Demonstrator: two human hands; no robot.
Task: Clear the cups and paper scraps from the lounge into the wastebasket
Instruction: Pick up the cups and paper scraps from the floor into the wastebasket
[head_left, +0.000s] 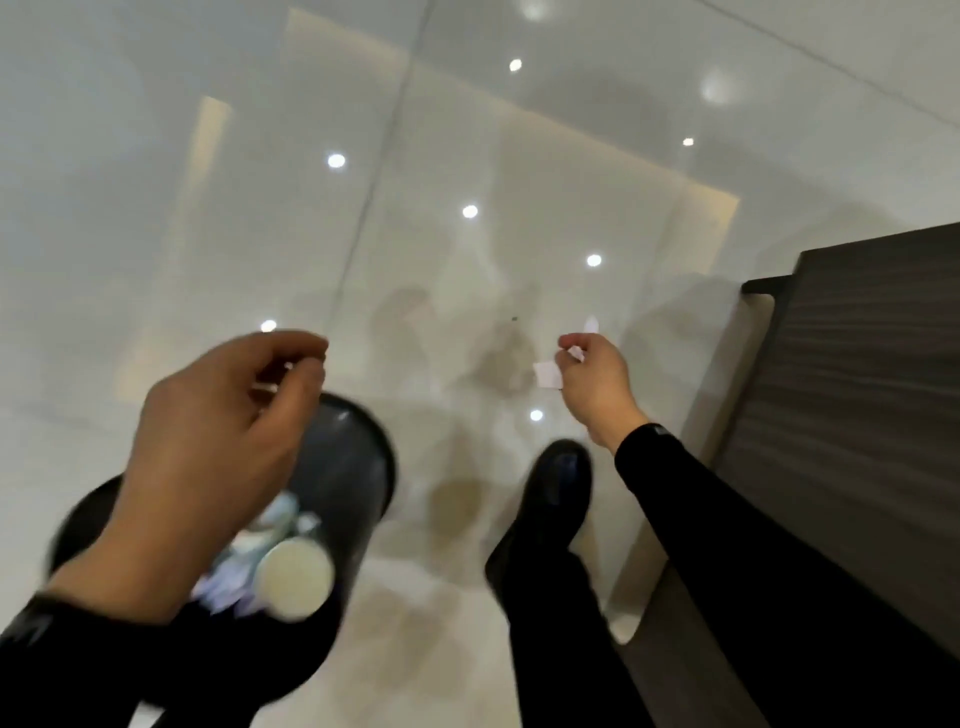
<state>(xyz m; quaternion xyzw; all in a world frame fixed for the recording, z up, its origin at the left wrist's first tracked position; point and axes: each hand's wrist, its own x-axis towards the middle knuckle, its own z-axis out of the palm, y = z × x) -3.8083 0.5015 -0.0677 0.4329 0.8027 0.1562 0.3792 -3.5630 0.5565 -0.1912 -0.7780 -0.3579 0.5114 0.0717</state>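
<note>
My left hand (208, 447) hovers over the black wastebasket (363, 467), fingers pinched together; small white slivers of a paper scrap (287, 367) show between the fingertips. My right hand (592, 384) is out to the right of the basket over the floor, shut on white paper scraps (548, 375) that stick out below and above its fingers. Inside the basket lie a white paper cup (295, 578) on its side and crumpled pale waste (275, 512). The left hand hides part of the basket's opening. The image is motion-blurred.
A glossy pale tiled floor (441, 182) reflects ceiling lights. A dark wood-grain piece of furniture (857, 395) stands close on the right. My black shoe (558, 483) and trouser leg are between basket and furniture.
</note>
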